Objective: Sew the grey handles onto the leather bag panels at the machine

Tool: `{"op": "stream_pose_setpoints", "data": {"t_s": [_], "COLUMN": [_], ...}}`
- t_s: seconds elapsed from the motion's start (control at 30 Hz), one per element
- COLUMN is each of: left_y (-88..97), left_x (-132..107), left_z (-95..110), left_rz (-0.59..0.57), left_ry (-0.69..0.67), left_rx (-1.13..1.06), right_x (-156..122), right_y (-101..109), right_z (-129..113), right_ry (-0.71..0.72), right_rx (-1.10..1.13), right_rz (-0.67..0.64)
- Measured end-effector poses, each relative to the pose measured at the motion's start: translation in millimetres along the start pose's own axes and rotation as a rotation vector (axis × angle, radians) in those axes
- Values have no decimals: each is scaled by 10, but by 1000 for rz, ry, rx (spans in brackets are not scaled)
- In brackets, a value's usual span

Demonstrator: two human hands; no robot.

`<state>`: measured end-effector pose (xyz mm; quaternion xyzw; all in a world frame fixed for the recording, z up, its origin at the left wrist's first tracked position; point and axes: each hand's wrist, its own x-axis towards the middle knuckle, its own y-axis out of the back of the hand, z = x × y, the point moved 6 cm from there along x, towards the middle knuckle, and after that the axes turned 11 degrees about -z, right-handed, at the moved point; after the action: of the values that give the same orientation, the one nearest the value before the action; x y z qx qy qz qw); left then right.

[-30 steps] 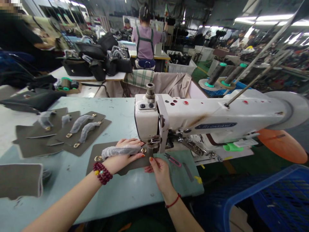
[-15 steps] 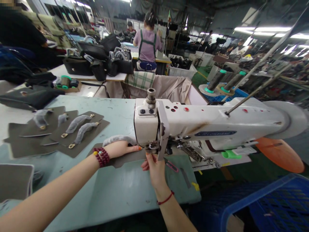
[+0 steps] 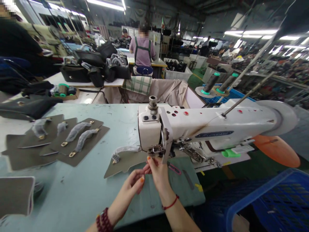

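Under the head of the white sewing machine [image 3: 193, 124], the right end of a grey panel [image 3: 131, 162] is hidden, while its left part is seen lying flat on the pale green tabletop [image 3: 82, 196]. On this panel a curved handle [image 3: 126, 149] is placed, wrapped in cloudy film; its left metal fitting can be seen, but its right end is covered by the machine.

The right hand [image 3: 158, 172] is held close below the needle area, with the thumb raised toward the panel's edge. Whether the panel is pinched there cannot be told, because the fingertips are partly covered by the machine. The left hand [image 3: 129, 188] is kept apart from the panel, its fingers bent and brought just beside those of the right hand (maybe touching, but this is not clear). Whether something thin is held in it cannot be told either. Its beaded bracelet [image 3: 104, 220] is cut by the lower border.

Beside the right wrist, small pink-handled snips [image 3: 174, 168] are partly hidden. Farther left, overlapping panels [image 3: 87, 151] with wrapped handles are spread, the lower ones mostly covered. One more grey piece [image 3: 14, 195] is cut off by the left border.
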<state>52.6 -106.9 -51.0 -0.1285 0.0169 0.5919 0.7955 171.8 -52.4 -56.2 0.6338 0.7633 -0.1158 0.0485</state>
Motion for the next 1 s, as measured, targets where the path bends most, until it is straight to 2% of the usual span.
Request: {"op": "stream_pose_setpoints", "data": {"t_s": [0.07,0.13,0.2,0.27,0.43,0.63,0.83,1.0], "left_y": [-120,-155,-136,-83,107,74,71,70], "left_x": [184,397,541,588,518,535,567,582], "left_z": [-149,-149,-114,-99,-160,-99,-57,-17], "left_rz": [2,-7,-33,-48,108,140,172,215], "left_ry": [2,-19,29,106,211,218,204,205], "left_rx": [-374,-537,-530,-466,-319,-333,-419,-408], "right_x": [2,-2,-8,-17,-101,-284,-373,-391], "right_y": [-1,2,7,8,36,137,72,38], "right_z": [-16,-57,-106,-136,-83,128,202,252], "right_ry": [21,47,70,78,62,12,-38,-55], "right_rx": [-23,-71,-126,-154,-99,33,82,109], "right_rz": [6,16,27,20,-45,-38,-74,-114]}}
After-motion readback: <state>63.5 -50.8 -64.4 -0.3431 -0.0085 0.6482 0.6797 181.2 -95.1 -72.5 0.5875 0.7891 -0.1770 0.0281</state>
